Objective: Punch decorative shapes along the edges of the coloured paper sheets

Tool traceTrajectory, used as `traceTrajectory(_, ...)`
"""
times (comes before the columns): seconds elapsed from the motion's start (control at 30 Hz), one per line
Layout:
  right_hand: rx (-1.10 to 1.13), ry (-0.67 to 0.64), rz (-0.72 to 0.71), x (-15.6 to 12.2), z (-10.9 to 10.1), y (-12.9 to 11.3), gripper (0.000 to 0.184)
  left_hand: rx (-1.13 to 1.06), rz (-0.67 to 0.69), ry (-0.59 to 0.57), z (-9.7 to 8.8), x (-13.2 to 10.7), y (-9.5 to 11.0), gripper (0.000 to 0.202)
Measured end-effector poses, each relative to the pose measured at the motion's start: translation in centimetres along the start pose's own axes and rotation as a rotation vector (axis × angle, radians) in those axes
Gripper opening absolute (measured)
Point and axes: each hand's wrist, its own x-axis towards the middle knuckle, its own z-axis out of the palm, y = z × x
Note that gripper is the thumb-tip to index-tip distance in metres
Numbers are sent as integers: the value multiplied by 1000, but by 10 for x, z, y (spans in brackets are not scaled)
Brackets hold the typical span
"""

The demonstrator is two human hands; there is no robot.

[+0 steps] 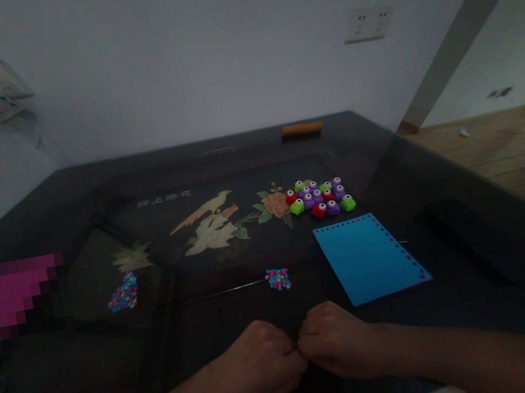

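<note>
Hands of the person are held close to the near edge of the tabletop [161,170], around its middle. The left hand [266,362] and the right hand [342,342] are met at their curled fingers, and both are folded closed, with the backs turned upward. The fingertips are hidden, so it cannot be told whether something small is pinched between them.

Just beyond the hands, toward the far edge, a small pile of tiny pieces [278,279] in pink, blue and white is laid. A blue sheet [372,258] is placed flat near the right hand, between the middle and the right edge; its far and right borders are lined with small dark pink dots. Behind this sheet, red, green and purple eye-shaped toys [317,197] are gathered closely. A larger pile of similar pieces [124,294] is found toward the left edge. An orange-brown roll [301,129] is rested at the far edge, near the far right corner. By the right edge, a long dark object [473,240] is seen, but its kind cannot be told.
</note>
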Motion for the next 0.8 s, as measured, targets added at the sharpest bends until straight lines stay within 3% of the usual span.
traceTrajectory(0.33,51,60,15,0,3,2,16,-7,13,5,-1,-1,-2,17)
traceTrajectory(0.53,140,68,109,3,0,7,23,35,-29,137,4,-1,-4,25)
traceTrajectory(0.8,212,181,94,0,-3,7,30,100,-30,253,4,0,-3,33)
